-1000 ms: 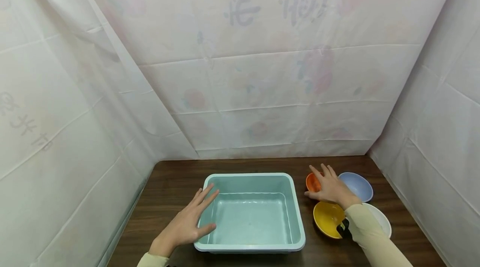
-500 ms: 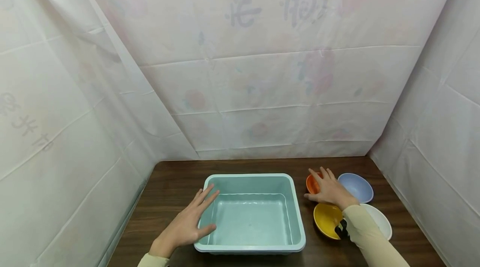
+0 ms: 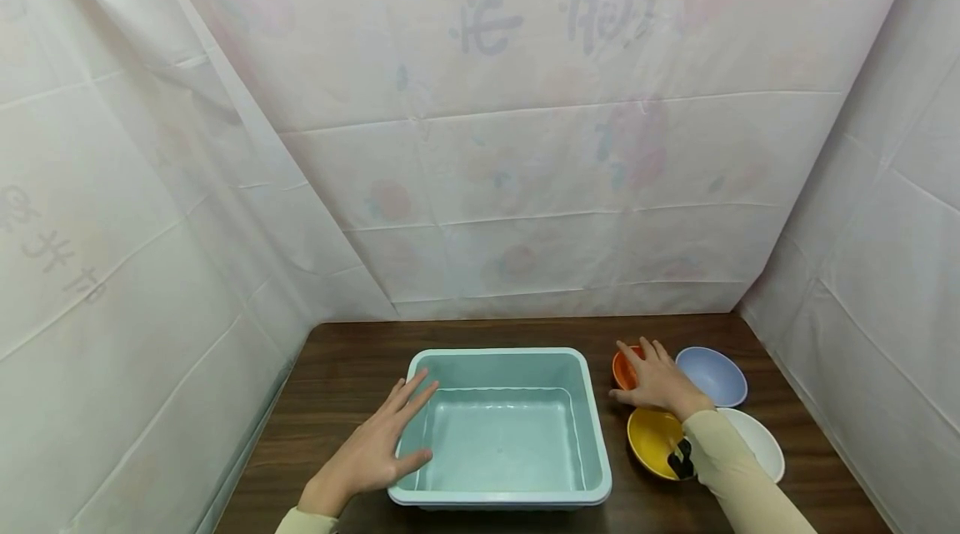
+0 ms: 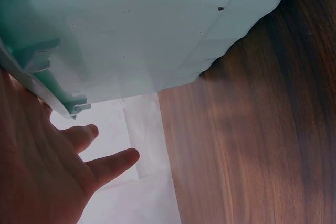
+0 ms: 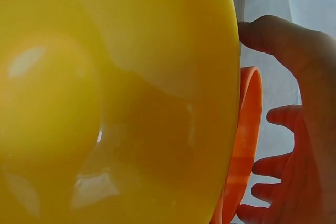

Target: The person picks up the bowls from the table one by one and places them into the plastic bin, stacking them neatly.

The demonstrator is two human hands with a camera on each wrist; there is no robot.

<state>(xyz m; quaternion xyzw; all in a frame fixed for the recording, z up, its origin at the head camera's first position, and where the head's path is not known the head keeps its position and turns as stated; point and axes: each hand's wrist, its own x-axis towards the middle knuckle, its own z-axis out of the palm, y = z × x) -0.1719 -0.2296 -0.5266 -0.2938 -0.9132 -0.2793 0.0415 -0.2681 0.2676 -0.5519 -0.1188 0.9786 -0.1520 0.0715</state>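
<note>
A light blue-green plastic basin (image 3: 501, 499) stands in the middle of the wooden table. My left hand (image 3: 371, 446) is at the basin's left rim, its fingers spread and fairly straight. In the left wrist view that hand (image 4: 42, 156) lies beside the basin's outer wall (image 4: 147, 30). On the right, my right hand (image 3: 658, 382) hovers over a small orange bowl (image 3: 622, 371), partly hiding it. Just nearer is a yellow bowl (image 3: 651, 441), below my wrist. In the right wrist view the spread fingers show beyond the orange bowl (image 5: 244, 156) and the large yellow bowl (image 5: 157, 103).
A blue bowl (image 3: 712, 376) sits to the right of my right hand. Nearer, a white bowl (image 3: 759, 442) is partly covered by the sleeve. White printed sheets (image 3: 525, 184) hang behind the table and along both sides.
My right hand has shifted very slightly nearer and to the left, above the orange bowl. The left hand, basin and bowls appear unmoved.
</note>
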